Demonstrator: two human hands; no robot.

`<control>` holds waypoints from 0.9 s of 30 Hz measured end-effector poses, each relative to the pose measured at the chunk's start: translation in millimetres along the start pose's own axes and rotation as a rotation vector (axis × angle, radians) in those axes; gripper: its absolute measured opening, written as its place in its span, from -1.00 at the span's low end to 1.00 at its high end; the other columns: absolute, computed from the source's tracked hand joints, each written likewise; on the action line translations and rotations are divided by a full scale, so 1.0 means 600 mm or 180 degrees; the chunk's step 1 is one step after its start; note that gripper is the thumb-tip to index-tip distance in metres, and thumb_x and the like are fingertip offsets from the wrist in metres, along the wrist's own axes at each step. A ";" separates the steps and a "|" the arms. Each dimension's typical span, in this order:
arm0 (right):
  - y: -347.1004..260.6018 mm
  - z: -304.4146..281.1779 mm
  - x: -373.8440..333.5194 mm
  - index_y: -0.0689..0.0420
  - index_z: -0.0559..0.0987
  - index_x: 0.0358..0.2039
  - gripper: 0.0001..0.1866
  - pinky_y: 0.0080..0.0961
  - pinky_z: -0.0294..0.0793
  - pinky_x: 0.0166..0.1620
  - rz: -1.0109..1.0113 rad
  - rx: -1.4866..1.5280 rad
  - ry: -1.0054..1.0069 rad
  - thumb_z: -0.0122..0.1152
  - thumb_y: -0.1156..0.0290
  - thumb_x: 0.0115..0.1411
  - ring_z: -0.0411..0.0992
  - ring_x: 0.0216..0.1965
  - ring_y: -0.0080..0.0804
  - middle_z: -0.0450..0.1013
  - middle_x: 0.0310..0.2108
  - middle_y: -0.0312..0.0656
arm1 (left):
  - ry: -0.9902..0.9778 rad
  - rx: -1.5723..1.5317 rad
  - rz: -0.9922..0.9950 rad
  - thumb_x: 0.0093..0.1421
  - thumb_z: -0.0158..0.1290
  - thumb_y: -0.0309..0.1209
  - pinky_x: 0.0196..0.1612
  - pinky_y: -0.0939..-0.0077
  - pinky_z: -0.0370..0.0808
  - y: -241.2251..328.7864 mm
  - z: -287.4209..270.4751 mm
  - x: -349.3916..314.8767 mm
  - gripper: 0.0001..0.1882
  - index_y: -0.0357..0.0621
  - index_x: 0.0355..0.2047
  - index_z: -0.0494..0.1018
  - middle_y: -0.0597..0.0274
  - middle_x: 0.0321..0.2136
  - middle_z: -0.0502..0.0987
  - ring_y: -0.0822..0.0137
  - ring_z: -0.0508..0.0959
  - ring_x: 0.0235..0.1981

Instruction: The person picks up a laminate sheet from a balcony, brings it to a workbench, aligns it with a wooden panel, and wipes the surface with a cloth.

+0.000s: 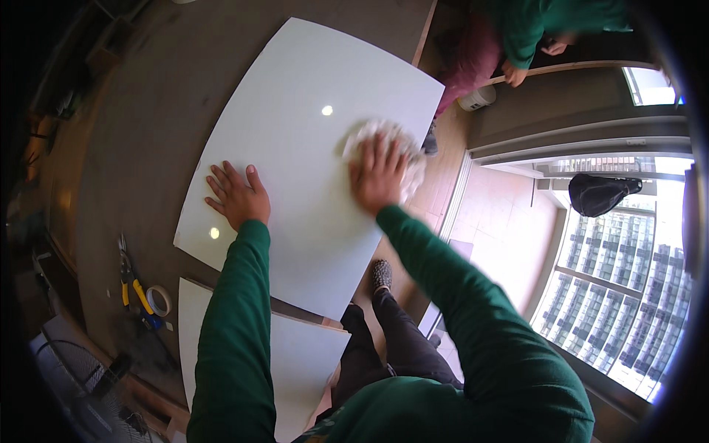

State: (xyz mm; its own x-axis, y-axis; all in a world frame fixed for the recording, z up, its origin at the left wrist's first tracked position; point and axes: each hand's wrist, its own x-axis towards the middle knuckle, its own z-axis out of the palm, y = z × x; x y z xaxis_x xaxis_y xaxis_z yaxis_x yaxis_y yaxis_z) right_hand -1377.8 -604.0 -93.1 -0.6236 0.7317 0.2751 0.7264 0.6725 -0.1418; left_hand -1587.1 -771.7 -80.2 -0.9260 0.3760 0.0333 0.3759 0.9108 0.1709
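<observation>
A large glossy white panel (295,96) lies flat on the brown work surface in front of me. My left hand (240,196) rests palm down on its left part, fingers spread and holding nothing. Over toward the right edge, my right hand (378,173) presses a crumpled whitish cloth (410,177) against the panel. That hand and cloth are slightly blurred, and the palm hides part of the cloth. Closer to me, partly behind my left forearm, is a second white panel (303,362).
Yellow-handled pliers (133,284) and a roll of tape (159,301) lie on the brown surface (148,170) at left. A fan (81,376) stands lower left. Another person (517,44) in a green sleeve is at upper right, near a white bucket (478,98). A dark bag (602,193) hangs by the window.
</observation>
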 end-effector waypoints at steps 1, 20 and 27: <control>-0.057 -0.026 -0.071 0.20 0.40 0.30 -0.37 0.45 -0.14 0.41 -0.0101 0.0323 -0.0176 0.11 0.12 0.31 -0.04 0.47 0.40 0.13 0.45 0.12 | -0.0007 0.0041 -0.0034 0.48 -0.39 0.16 0.50 -0.26 -0.24 -0.009 -0.003 0.004 -0.22 -0.11 0.48 0.10 0.02 0.53 -0.01 -0.02 -0.09 0.56; 0.094 0.015 0.215 0.17 0.50 -0.04 -0.56 0.11 0.04 0.38 0.0404 0.0375 0.0254 0.19 0.07 0.28 0.24 0.25 0.06 0.39 0.08 0.01 | -0.0129 -0.0143 0.0075 0.49 -0.30 0.05 0.49 -0.27 -0.22 0.002 -0.008 0.007 -0.30 -0.10 0.47 0.13 0.05 0.53 -0.01 -0.01 -0.07 0.55; 0.218 0.017 0.389 0.15 0.50 -0.09 -0.54 0.13 0.13 0.28 0.0494 0.0073 0.0487 0.17 -0.02 0.29 0.32 0.14 0.12 0.42 0.03 0.03 | -0.0158 -0.0057 0.0031 0.47 -0.32 0.11 0.48 -0.30 -0.19 0.031 -0.041 0.006 -0.26 -0.11 0.46 0.14 0.00 0.52 0.00 -0.05 -0.05 0.54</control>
State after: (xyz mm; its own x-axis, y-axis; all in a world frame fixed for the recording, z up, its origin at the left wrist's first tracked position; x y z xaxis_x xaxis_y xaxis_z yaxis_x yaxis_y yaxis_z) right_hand -1431.4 -344.0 -56.9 -0.4525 0.8024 0.3892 0.8024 0.5567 -0.2149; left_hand -1584.4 -757.6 -52.8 -0.9193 0.3933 -0.0136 0.3839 0.9039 0.1886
